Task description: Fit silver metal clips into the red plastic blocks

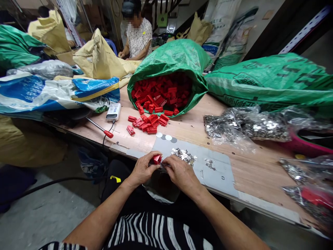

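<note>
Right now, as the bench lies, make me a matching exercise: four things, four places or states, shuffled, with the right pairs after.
1. Left hand
2. Loose metal pieces
3. White device
4. Loose red parts

A. In front of the open green bag
B. Holding one red part
C. Near the red-handled tool
D. On the grey sheet

Pairs: 1-B, 2-D, 3-C, 4-A

Shows as a small, glossy red plastic piece (pixel 156 159), pinched between thumb and fingers of the left hand (pixel 144 168), partly hidden by them, facing the right hand (pixel 182 173) at one end, near the front edge of the table (pixel 256 163).
</note>
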`<state>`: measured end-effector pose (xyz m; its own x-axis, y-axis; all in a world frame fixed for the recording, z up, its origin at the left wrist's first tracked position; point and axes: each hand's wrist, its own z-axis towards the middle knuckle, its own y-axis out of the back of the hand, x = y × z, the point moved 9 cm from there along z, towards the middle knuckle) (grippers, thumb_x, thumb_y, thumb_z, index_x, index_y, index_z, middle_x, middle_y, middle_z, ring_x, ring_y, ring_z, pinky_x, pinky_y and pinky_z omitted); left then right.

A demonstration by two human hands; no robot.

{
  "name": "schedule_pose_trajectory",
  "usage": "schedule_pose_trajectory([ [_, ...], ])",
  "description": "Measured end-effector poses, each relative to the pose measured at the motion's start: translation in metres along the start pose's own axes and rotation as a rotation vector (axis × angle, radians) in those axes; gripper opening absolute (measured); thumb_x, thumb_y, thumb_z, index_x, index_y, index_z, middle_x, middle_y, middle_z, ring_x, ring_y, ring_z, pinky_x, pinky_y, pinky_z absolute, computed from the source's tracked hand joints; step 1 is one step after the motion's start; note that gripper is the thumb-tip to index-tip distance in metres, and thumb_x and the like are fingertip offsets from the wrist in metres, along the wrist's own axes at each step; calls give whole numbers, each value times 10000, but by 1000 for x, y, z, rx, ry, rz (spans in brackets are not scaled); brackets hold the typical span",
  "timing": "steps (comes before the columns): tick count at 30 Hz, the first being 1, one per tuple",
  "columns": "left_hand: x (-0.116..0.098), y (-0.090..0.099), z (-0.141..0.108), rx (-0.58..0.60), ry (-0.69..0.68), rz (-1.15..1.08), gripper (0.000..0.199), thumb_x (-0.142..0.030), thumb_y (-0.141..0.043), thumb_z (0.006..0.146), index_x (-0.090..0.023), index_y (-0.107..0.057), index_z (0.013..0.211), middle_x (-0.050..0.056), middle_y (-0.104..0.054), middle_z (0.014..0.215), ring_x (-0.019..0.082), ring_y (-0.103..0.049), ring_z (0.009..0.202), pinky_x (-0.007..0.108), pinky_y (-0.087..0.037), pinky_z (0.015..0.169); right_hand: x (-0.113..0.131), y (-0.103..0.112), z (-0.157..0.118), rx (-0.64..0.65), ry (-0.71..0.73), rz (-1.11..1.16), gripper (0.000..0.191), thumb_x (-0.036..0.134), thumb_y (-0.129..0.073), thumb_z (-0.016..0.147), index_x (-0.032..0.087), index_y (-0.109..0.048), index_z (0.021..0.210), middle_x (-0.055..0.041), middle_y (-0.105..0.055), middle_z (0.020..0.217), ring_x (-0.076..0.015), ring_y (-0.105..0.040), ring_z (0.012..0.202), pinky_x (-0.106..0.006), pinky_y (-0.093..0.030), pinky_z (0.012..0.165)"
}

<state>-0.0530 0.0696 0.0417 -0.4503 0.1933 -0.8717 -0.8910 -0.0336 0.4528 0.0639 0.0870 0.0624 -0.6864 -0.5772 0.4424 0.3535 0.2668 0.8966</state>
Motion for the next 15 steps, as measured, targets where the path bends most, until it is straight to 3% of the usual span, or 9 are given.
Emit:
schedule_pose_trajectory([
  [15,4,-1,-1,2,4,-8,346,-202,-615,799,-221,-563,1140,39,-654,1130,188,-614,1027,311,-460,916,11,1,4,28,10,-182,220,149,-425,928,233,-603,1027,-39,-620,925,-159,-587,901,-238,-419,734],
])
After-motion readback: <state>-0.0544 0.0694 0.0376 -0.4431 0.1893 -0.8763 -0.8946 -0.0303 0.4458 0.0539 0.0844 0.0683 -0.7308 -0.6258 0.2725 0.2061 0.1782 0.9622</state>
